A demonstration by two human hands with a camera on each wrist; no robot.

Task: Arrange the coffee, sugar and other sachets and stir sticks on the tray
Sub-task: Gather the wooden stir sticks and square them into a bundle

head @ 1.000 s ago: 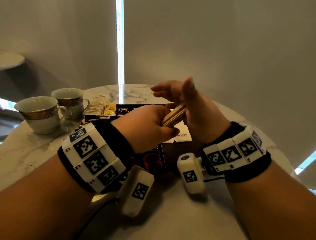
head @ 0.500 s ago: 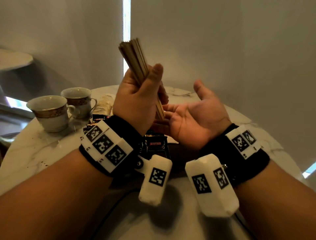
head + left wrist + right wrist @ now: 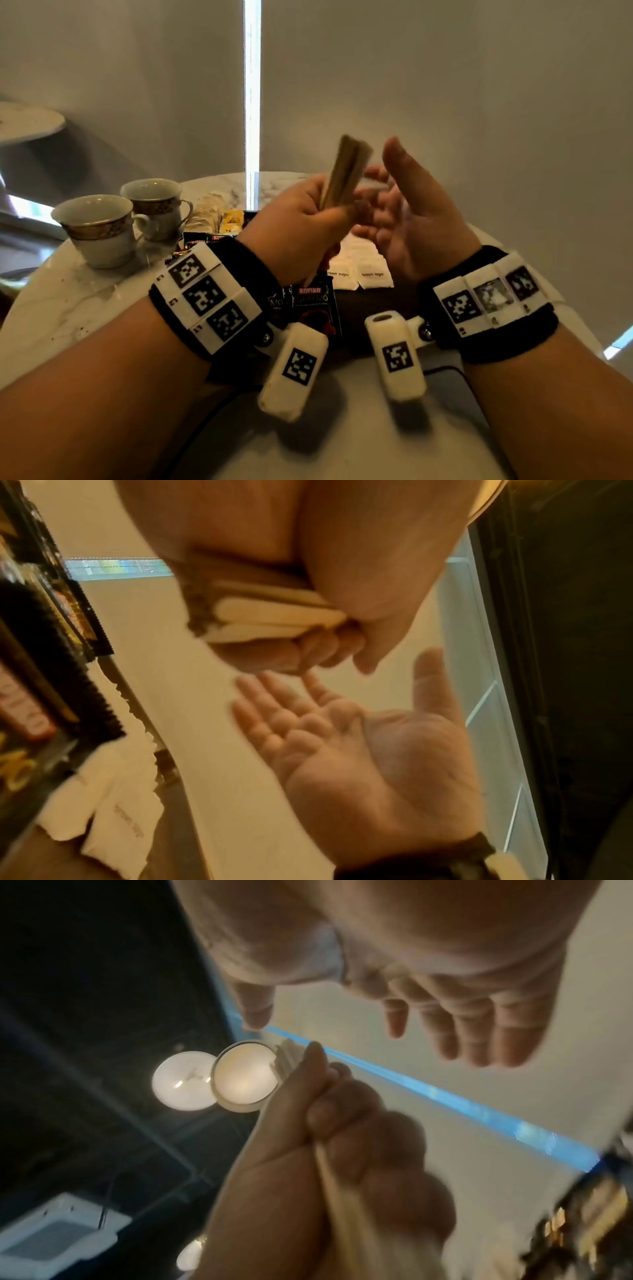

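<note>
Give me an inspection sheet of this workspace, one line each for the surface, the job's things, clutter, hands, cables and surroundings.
Surface: round marble table.
Job's things: bundle of wooden stir sticks held in the air; black Kopiko coffee sachets and white brown sugar sachets lie below the hands; a yellow sachet lies farther back. Tray largely hidden.
Clutter: two gold-banded cups on the table's left side.
Hands: left hand grips the sticks; right hand open, palm turned to them, not touching.
Cables: one dark cable under the left forearm.
Surroundings: closed grey blinds with a bright gap; second table far left.
</note>
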